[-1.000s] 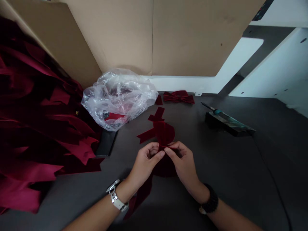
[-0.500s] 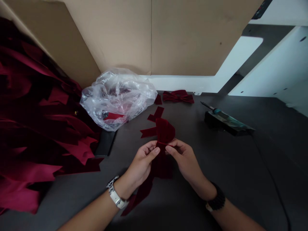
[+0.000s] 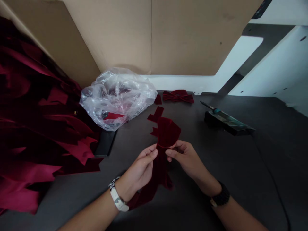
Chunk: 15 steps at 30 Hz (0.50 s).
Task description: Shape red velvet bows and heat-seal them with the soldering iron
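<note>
Left hand (image 3: 136, 171) and right hand (image 3: 189, 160) pinch a velvet loop (image 3: 167, 133) at its neck above the bench (image 3: 240, 173); if either grip slackens, the slick pile could slip and the loop fall open.

Dark bench (image 3: 252, 166) w/ plastic bag (image 3: 117, 99), velvet bow (image 3: 178, 96), red strip (image 3: 156, 114), soldering iron (image 3: 222, 116)

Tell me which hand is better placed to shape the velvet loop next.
Probably the right hand: its fingers rest against the side of the dark red velvet loop, while the left hand seems occupied pinching the gathered neck below it.
</note>
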{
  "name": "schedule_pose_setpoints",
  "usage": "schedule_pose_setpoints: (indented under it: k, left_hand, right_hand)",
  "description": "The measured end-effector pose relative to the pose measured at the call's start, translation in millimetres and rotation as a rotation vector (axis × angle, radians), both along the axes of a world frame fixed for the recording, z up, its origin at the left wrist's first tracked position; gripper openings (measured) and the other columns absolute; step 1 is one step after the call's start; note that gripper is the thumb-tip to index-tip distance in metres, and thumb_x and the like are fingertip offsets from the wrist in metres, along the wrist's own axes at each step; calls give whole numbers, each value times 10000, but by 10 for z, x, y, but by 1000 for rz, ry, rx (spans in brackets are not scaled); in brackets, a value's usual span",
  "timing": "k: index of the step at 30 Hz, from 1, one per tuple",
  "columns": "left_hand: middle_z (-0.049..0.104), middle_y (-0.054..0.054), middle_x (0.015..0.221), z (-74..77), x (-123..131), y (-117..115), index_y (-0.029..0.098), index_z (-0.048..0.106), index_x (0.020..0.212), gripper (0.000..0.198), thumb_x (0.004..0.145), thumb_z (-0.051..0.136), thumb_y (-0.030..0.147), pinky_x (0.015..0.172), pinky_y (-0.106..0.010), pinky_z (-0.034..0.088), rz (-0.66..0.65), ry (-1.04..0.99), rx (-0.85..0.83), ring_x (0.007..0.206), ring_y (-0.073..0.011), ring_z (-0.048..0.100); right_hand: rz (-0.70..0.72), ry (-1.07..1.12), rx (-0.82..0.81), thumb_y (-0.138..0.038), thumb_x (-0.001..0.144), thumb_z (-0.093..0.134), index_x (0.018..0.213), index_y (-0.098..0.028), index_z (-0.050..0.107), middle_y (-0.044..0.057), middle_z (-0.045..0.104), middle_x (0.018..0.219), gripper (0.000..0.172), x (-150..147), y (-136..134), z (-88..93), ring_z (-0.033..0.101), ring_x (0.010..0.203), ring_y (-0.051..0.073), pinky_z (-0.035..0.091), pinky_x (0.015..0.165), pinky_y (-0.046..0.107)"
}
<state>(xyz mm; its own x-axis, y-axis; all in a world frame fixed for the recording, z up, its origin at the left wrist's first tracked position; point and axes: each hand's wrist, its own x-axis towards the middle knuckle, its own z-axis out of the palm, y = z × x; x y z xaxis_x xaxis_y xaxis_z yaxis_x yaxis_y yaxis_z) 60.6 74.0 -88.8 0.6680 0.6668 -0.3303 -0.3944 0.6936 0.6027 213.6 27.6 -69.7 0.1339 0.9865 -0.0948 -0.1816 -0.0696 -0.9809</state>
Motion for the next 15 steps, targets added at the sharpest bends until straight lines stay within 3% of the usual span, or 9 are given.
schedule_pose_setpoints:
  k: [4,6,11,15]
  left_hand:
    - [684,-57,931,-11,-12,13,165,697,882,340,610,857,291,915,-304,444,8,1,-38,950,-193,604]
    - [678,-75,991,25,-8,38,160,689,976,388,646,835,302,941,-328,433,-15,-25,21,986,-209,599]
    - [657,-39,1046,105,-9,91,184,670,1031,440,639,843,279,1006,-281,374,87,66,132,1071,-172,559]
    - [664,-58,1072,130,-4,93,172,673,1023,417,656,833,288,1012,-299,383,49,48,150,1073,-183,572]
  right_hand:
    - [48,-23,-4,-383,727,751,714,-179,637,-16,579,589,234,23,-6,14,509,517,103,441,549,244]
    - [14,-46,15,-365,729,750,710,-188,626,-18,575,598,217,20,-12,25,521,538,113,451,564,252]
    - [-120,-105,155,-304,736,742,679,-197,581,17,623,777,202,-21,-23,24,575,727,147,466,689,272]
    - [-125,-46,126,-312,735,734,676,-200,545,6,605,736,227,-49,-19,-21,532,681,140,436,649,262]
